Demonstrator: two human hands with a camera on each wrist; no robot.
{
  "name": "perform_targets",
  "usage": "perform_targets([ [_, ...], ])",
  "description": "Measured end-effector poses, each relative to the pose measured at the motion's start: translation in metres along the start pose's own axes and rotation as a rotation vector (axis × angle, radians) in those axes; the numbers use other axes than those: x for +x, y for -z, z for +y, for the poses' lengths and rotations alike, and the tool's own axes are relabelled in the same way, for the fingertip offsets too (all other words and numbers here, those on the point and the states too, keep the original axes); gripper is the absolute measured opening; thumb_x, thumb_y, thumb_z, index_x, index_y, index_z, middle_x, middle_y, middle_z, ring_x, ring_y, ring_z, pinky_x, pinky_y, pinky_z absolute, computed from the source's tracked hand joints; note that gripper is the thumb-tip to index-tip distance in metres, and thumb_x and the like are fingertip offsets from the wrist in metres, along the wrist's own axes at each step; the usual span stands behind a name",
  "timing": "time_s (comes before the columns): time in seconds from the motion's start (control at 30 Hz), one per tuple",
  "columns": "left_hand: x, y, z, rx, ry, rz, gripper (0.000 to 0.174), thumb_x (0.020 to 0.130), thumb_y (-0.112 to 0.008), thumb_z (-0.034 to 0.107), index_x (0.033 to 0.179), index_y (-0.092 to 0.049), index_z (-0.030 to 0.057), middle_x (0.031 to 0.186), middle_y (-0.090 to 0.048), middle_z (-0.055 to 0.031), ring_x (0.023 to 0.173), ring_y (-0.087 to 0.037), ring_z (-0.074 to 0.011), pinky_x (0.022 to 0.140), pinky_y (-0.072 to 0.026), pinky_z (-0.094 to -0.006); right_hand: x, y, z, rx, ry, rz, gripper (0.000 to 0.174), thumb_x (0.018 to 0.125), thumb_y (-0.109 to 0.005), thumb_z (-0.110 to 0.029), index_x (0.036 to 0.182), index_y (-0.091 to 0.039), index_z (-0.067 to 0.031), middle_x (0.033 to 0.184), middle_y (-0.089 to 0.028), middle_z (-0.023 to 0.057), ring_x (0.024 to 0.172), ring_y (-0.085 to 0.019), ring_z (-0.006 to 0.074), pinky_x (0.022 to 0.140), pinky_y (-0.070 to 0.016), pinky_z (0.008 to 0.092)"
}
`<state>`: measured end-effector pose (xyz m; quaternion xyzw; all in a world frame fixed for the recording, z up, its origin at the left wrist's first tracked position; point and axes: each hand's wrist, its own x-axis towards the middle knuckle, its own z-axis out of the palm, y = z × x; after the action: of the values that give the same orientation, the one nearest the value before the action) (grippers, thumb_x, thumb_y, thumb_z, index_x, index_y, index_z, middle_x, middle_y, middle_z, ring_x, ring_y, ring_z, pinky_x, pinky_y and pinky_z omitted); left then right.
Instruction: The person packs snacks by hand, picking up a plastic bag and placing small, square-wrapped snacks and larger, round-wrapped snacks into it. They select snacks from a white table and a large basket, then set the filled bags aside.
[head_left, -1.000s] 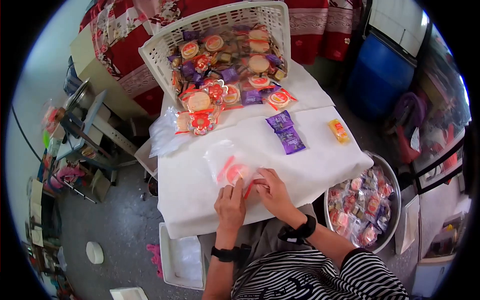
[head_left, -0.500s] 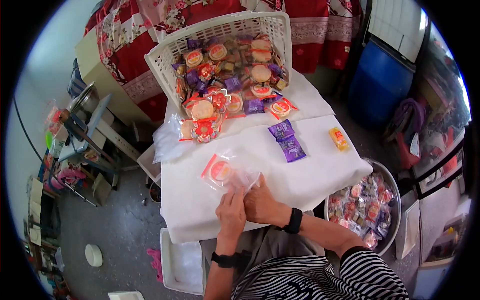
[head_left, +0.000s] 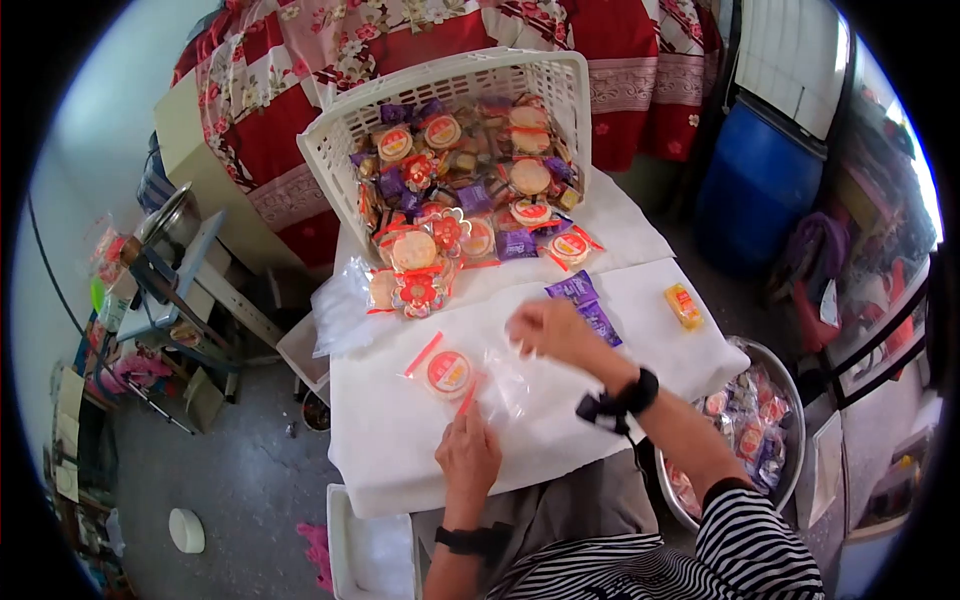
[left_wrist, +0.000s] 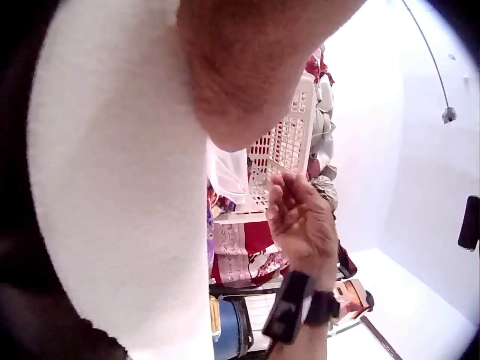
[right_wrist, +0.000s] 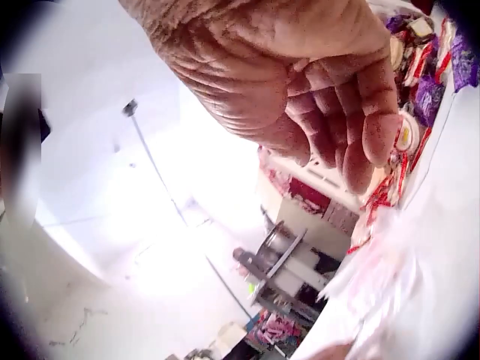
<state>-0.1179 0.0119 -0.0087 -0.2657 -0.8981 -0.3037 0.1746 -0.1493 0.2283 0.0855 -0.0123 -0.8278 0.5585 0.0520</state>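
Observation:
My left hand is at the near side of the table, its fingertips pinching the near edge of a clear plastic bag. A round biscuit in a red-ended wrapper lies just beyond those fingers, overlapping the bag. Raised over the table, my right hand has loosely bent fingers; in the right wrist view that hand holds nothing. Two purple packets lie right beside it, partly behind the wrist. The left wrist view shows the right hand in the air, but not the left fingertips.
A tipped white basket spills wrapped biscuits and sweets at the back. Flat clear bags sit at the left edge, a yellow packet at the right. Below right stands a metal basin of filled bags; a white tray is below left.
Both hands were together at the bag; my right hand has let go and moved up and to the right. My left hand stays at the bag. The head view has tilted up slightly.

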Motion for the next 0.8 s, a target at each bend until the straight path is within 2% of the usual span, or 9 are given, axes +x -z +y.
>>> perform_targets([
  [0.13, 0.000, -0.003, -0.002, 0.082, -0.036, 0.027, 0.035, 0.077, -0.059, 0.010, 0.112, -0.057, 0.0023, 0.091, -0.060, -0.0137, 0.079, -0.061, -0.0319, 0.063, -0.0502, -0.0430, 0.096, 0.029, 0.027, 0.125, -0.157, 0.133, 0.029, 0.085, -0.061, -0.027, 0.101, -0.062, -0.0035, 0.087, -0.064, 0.0047, 0.069, -0.065, 0.0131, 0.053, -0.0520, 0.0261],
  [0.2, 0.000, -0.003, -0.001, 0.083, -0.020, -0.005, 0.037, 0.077, -0.059, 0.010, 0.113, -0.057, 0.0018, 0.091, -0.060, -0.0134, 0.078, -0.061, -0.0314, 0.063, -0.0500, -0.0428, 0.137, 0.030, 0.040, -0.005, -0.116, 0.386, 0.039, 0.080, -0.063, -0.022, 0.107, -0.059, 0.0053, 0.094, -0.065, 0.0167, 0.068, -0.067, 0.0236, 0.049, -0.0530, 0.0300],
  [0.3, -0.003, -0.006, -0.007, 0.098, -0.061, 0.026, 0.041, 0.077, -0.060, 0.012, 0.116, -0.058, 0.0005, 0.090, -0.061, -0.0137, 0.078, -0.061, -0.0306, 0.064, -0.0504, -0.0414, 0.196, 0.024, 0.067, -0.384, 0.062, 0.515, 0.066, 0.076, -0.070, -0.024, 0.128, -0.042, 0.0055, 0.088, -0.063, 0.0112, 0.068, -0.065, 0.0179, 0.050, -0.0533, 0.0308],
  [0.4, -0.001, -0.005, -0.007, 0.079, -0.047, 0.005, 0.043, 0.077, -0.060, 0.013, 0.118, -0.059, 0.0002, 0.090, -0.061, -0.0138, 0.078, -0.061, -0.0303, 0.065, -0.0507, -0.0405, 0.209, 0.015, 0.062, -0.121, -0.087, 0.399, 0.078, 0.071, -0.074, -0.025, 0.129, -0.035, 0.0085, 0.087, -0.063, 0.0158, 0.072, -0.065, 0.0207, 0.050, -0.0532, 0.0318],
  [0.43, -0.001, -0.005, -0.008, 0.075, -0.049, 0.006, 0.042, 0.077, -0.060, 0.013, 0.118, -0.059, 0.0003, 0.089, -0.061, -0.0135, 0.077, -0.061, -0.0301, 0.065, -0.0507, -0.0402, 0.198, 0.009, 0.041, -0.043, -0.218, 0.400, 0.059, 0.065, -0.071, -0.028, 0.105, -0.054, 0.0135, 0.092, -0.065, 0.0260, 0.080, -0.066, 0.0384, 0.068, -0.0520, 0.0424],
  [0.57, -0.001, -0.005, -0.006, 0.062, -0.071, 0.051, 0.040, 0.077, -0.060, 0.012, 0.115, -0.060, 0.0011, 0.087, -0.060, -0.0129, 0.075, -0.061, -0.0296, 0.064, -0.0510, -0.0396, 0.211, -0.010, 0.082, -0.416, 0.008, 0.578, 0.033, 0.063, -0.068, -0.023, 0.069, -0.061, 0.0095, 0.073, -0.062, 0.0277, 0.072, -0.064, 0.0373, 0.064, -0.0509, 0.0418],
  [0.67, -0.002, -0.006, -0.006, 0.079, -0.058, 0.048, 0.037, 0.076, -0.060, 0.012, 0.112, -0.061, 0.0024, 0.088, -0.060, -0.0126, 0.076, -0.061, -0.0292, 0.062, -0.0510, -0.0403, 0.181, 0.006, 0.067, -0.149, -0.014, 0.394, 0.035, 0.064, -0.067, -0.025, 0.072, -0.062, 0.0088, 0.079, -0.064, 0.0286, 0.074, -0.063, 0.0398, 0.065, -0.0501, 0.0436],
  [0.7, -0.002, -0.007, -0.006, 0.070, -0.058, 0.042, 0.037, 0.076, -0.060, 0.012, 0.112, -0.061, 0.0024, 0.088, -0.060, -0.0126, 0.076, -0.061, -0.0292, 0.062, -0.0510, -0.0403, 0.179, 0.013, 0.077, -0.186, 0.012, 0.374, 0.037, 0.062, -0.071, -0.025, 0.079, -0.061, 0.0055, 0.075, -0.064, 0.0216, 0.068, -0.061, 0.0316, 0.062, -0.0472, 0.0386],
  [0.8, -0.002, -0.010, -0.005, 0.081, -0.017, 0.029, 0.037, 0.076, -0.060, 0.012, 0.112, -0.060, 0.0035, 0.090, -0.060, -0.0123, 0.078, -0.061, -0.0297, 0.061, -0.0508, -0.0420, 0.106, 0.029, 0.036, -0.516, 0.098, 0.411, 0.033, 0.063, -0.071, -0.024, 0.079, -0.062, 0.0037, 0.071, -0.063, 0.0177, 0.064, -0.059, 0.0293, 0.060, -0.0464, 0.0364],
])
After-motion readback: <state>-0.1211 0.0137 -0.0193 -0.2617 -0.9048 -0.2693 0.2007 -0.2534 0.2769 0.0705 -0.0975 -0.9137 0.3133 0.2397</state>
